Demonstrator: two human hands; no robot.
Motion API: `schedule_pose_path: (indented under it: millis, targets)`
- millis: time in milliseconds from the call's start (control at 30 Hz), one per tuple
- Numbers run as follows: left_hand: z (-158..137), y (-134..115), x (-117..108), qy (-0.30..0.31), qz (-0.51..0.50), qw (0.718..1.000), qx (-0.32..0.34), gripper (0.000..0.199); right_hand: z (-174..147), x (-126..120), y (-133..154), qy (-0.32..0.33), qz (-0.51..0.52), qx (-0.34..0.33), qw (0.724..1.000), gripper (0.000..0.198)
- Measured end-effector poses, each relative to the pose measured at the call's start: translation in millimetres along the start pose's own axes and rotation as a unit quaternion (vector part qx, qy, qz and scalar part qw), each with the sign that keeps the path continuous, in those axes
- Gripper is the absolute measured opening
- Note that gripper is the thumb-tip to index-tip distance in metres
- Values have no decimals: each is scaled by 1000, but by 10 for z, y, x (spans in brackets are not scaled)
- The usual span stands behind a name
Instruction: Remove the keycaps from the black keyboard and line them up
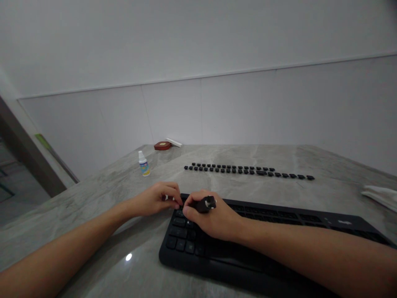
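Observation:
A black keyboard (235, 253) lies on the table, with several keys in place at its left end and bare key slots along its upper rows. My right hand (214, 219) is closed around a short black tool (206, 204) with a squared, shiny end pointing up; its kind is unclear, and its lower end is hidden by my fingers. At the keyboard's far left corner, my left hand (161, 199) has its fingers curled and pinched together, touching the edge. Whatever is between those fingertips is too small to make out.
Two rows of loose black keycaps (232, 169) run across the table behind the keyboard. A small white bottle (144, 165) stands to the left. Farther back are a reddish-brown case (162, 145) and a white strip (174, 142). White cloth-like material (381, 196) lies at the right.

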State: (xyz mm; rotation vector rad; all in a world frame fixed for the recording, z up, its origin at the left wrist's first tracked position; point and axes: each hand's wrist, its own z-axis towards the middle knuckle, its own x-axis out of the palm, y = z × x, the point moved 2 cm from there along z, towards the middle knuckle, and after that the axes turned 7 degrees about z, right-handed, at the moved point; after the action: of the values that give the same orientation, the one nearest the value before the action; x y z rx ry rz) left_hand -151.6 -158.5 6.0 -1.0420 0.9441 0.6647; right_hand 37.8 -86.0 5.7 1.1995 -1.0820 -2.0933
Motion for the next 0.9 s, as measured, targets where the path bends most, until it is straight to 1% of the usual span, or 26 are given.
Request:
schedule_pose_path:
  millis: [167, 300, 367, 500, 667, 733, 900]
  targets:
    - [11, 17, 21, -12, 12, 1000, -10, 13, 31, 6, -27, 13, 71, 30, 997, 15]
    - [17, 18, 32, -13, 30, 999, -3, 13, 48, 2, -52, 46, 163, 37, 985, 24]
    - [16, -2, 23, -16, 41, 999, 7, 13, 53, -2, -60, 60, 192, 38, 979, 29]
    - [6, -101, -24, -19, 53, 998, 38, 14, 71, -6, -72, 73, 222, 42, 971, 40]
    - [-4, -216, -43, -1, 42, 997, 60, 17, 81, -4, -85, 60, 231, 39, 970, 44]
    - [6, -219, -14, 4, 35, 998, 55, 18, 82, -3, -97, 60, 228, 30, 971, 42]
    - [36, -178, 74, -22, 18, 999, 41, 24, 85, -1, -151, 76, 234, 24, 969, 25]
